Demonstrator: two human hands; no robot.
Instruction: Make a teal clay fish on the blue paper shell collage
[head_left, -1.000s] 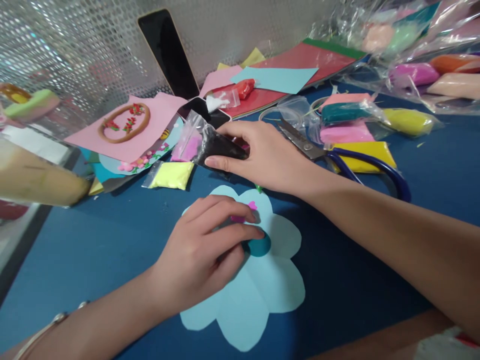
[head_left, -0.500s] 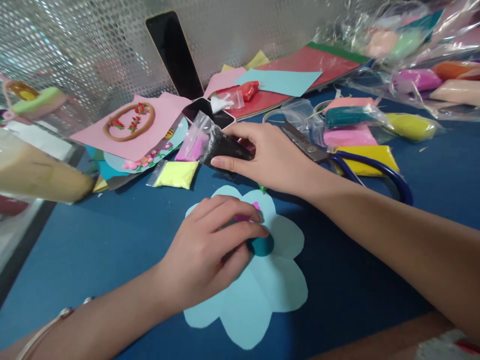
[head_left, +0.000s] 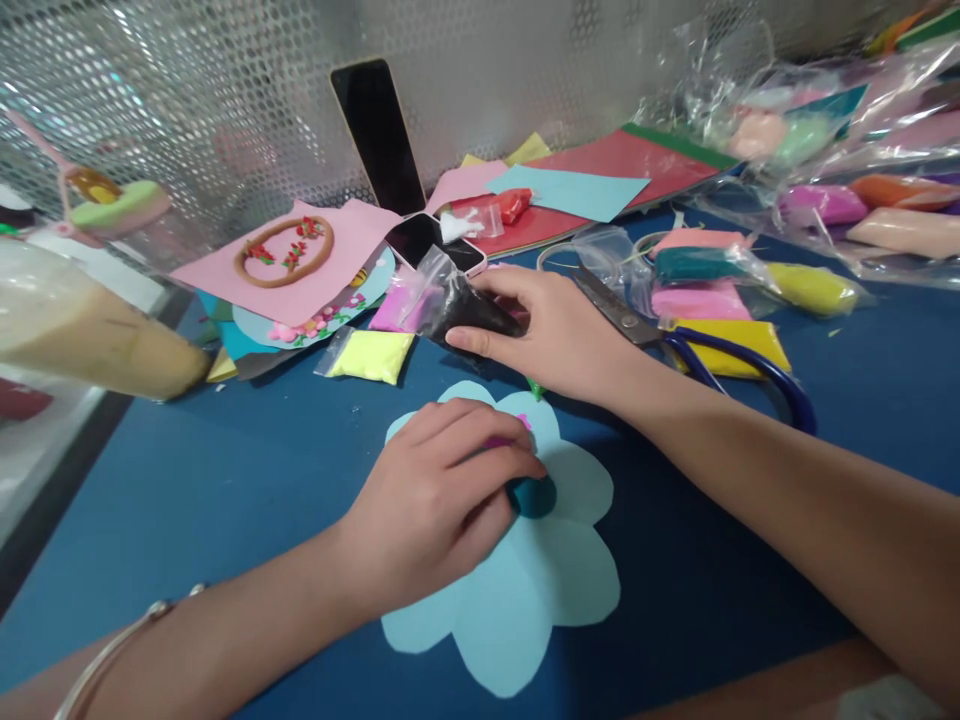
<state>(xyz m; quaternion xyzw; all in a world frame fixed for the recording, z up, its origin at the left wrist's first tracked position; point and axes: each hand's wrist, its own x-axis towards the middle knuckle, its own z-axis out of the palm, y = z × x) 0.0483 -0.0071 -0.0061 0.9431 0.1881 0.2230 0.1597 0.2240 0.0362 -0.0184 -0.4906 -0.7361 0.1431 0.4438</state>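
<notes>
My left hand rests on a light blue flower-shaped paper, its fingers curled against a dark teal round piece. A bit of magenta shows beside those fingers. Above the paper, my right hand grips a small clear bag of black clay between thumb and fingers. Just left of that bag lie a pink-purple packet and a bright yellow packet. A small green piece shows below my right hand.
Blue-handled scissors lie by my right forearm among clay packets. A phone leans upright at the back, near a pink sheet with a brown ring. A drink cup lies at left. Plastic bags fill the back right.
The view has shifted slightly, so most things sit a little further right and lower. Both hands keep nearly the same pose and the same hold.
</notes>
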